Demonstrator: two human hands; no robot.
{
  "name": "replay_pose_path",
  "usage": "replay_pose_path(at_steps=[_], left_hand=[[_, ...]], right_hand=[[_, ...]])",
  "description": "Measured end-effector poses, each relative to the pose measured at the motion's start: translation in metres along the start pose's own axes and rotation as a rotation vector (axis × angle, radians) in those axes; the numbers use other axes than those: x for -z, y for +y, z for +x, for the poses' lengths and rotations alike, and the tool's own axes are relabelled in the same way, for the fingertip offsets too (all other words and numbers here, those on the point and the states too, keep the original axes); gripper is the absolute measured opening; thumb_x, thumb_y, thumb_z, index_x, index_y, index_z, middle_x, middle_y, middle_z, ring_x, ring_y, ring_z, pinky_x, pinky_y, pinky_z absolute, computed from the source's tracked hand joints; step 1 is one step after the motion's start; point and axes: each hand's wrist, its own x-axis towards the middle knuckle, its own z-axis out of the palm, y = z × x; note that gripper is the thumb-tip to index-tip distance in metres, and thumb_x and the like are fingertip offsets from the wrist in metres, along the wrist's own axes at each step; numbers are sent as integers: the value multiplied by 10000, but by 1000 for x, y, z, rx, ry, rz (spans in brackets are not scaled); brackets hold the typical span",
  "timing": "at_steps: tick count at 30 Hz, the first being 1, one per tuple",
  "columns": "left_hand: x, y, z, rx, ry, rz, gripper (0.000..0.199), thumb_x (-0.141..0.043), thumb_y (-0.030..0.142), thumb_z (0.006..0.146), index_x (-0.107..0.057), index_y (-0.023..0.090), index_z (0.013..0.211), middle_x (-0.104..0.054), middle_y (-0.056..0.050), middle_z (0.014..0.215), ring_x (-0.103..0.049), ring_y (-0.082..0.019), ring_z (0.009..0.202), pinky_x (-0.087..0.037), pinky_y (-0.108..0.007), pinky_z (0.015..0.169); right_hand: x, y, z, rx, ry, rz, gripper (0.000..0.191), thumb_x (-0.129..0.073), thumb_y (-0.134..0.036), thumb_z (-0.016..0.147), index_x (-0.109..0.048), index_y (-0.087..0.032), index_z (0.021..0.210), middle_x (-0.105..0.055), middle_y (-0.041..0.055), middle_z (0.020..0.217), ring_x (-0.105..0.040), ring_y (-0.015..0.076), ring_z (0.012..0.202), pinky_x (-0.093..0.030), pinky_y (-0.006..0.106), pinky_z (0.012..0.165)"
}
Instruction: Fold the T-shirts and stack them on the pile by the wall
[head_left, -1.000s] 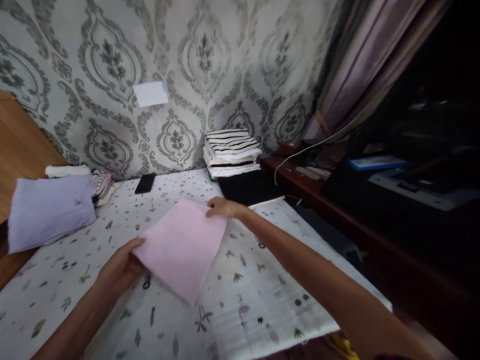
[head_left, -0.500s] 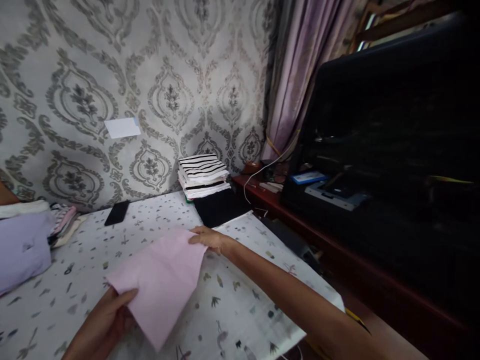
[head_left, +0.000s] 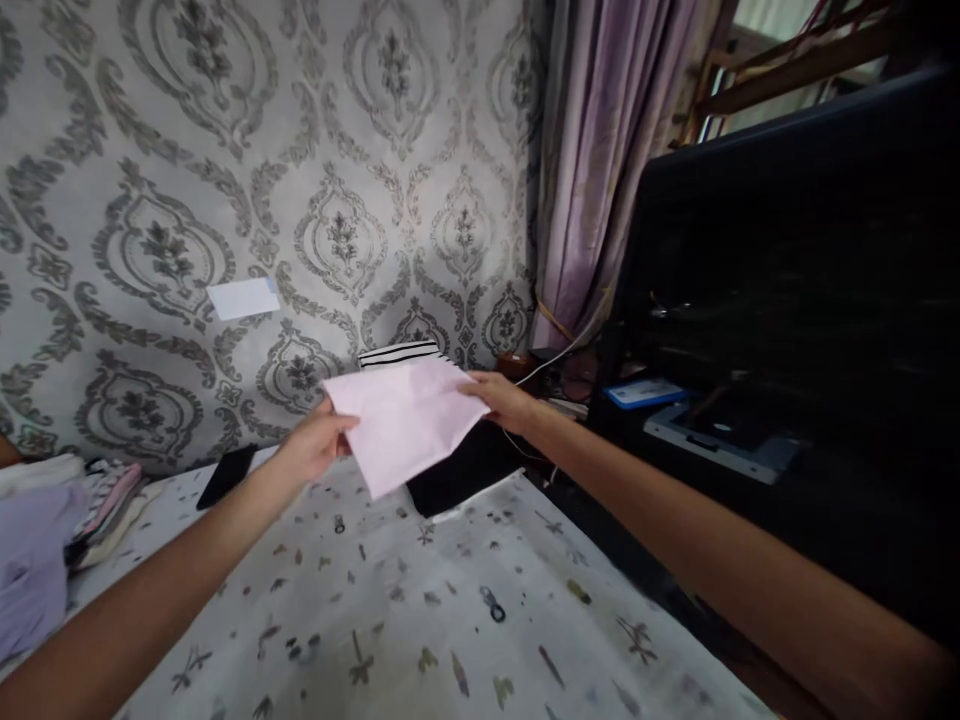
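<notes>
A folded pink cloth (head_left: 409, 415) is stretched between my two hands, held up in the air. My left hand (head_left: 319, 440) pinches its left edge, thumb on top. At its right corner, my right hand (head_left: 499, 398) grips it the same way. Behind the cloth, the top of a stack of folded striped clothes (head_left: 397, 353) shows; the rest of the stack is hidden. A black folded cloth (head_left: 472, 470) lies on the patterned white sheet (head_left: 420, 620), partly below the pink cloth.
Lilac clothing (head_left: 34, 560) and a small pile of folded clothes (head_left: 112, 500) lie at the left. A dark phone-like object (head_left: 227, 476) rests near the wall. On the right stand a large black screen (head_left: 787, 300) and a blue-edged item (head_left: 646, 392). A white cable (head_left: 559, 357) hangs by the curtain (head_left: 592, 150).
Both hands have carried the pink cloth forward and to the right, up from over the sheet to in front of the striped stack. The view has tilted up slightly.
</notes>
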Motion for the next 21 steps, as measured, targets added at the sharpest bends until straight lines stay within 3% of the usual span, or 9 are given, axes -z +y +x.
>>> replay_pose_path(at_steps=[3, 6, 8, 11, 15, 18, 21], left_hand=[[-20, 29, 73, -120, 2, 27, 658, -603, -58, 630, -576, 191, 1238, -745, -80, 1044, -705, -196, 726, -552, -243, 538], [-34, 37, 145, -239, 67, 15, 632, -570, -86, 616, -594, 207, 1175, -741, -36, 991, -693, -168, 705, -554, -233, 563], [-39, 26, 190, -251, 129, 19, 560, -581, -85, 612, -603, 198, 1095, -730, -21, 925, -684, -162, 688, -570, -254, 599], [-39, -9, 242, -183, 192, 47, 426, -613, -78, 599, -604, 167, 947, -693, -20, 796, -677, -173, 677, -576, -281, 634], [-31, -48, 275, -156, 263, 55, 338, -587, -73, 645, -562, 166, 882, -612, 9, 699, -649, -148, 624, -556, -259, 621], [-28, -50, 277, -193, 281, 53, 376, -572, -62, 691, -536, 180, 975, -581, 27, 711, -632, -131, 599, -556, -257, 613], [-26, -46, 267, -252, 287, 65, 420, -583, -10, 743, -501, 205, 1094, -579, 22, 754, -642, -146, 636, -563, -277, 628]], right_hand=[[11, -26, 58, 98, 133, -89, 151, -616, -94, 775, -703, -146, 887, -608, -26, 608, -503, 97, 515, -379, 196, 467], [13, -30, 119, 159, 262, -204, 222, -574, -83, 801, -704, -160, 964, -625, -33, 674, -526, 95, 571, -393, 187, 505], [11, -15, 157, 154, 339, -302, 256, -573, -72, 795, -704, -156, 999, -654, -24, 744, -557, 99, 639, -429, 188, 566], [9, 26, 198, 74, 418, -472, 243, -617, -68, 756, -712, -116, 974, -686, 15, 798, -608, 137, 739, -485, 229, 679], [14, 66, 214, 40, 449, -646, 328, -621, -110, 784, -711, -143, 1097, -728, 66, 1006, -659, 212, 909, -532, 321, 834], [11, 61, 202, 78, 500, -757, 398, -581, -153, 848, -662, -110, 1235, -684, 161, 1212, -631, 300, 1097, -496, 452, 974], [-15, 44, 184, 240, 520, -897, 446, -564, -247, 917, -611, -141, 1347, -514, 191, 1478, -428, 352, 1378, -303, 540, 1156]])
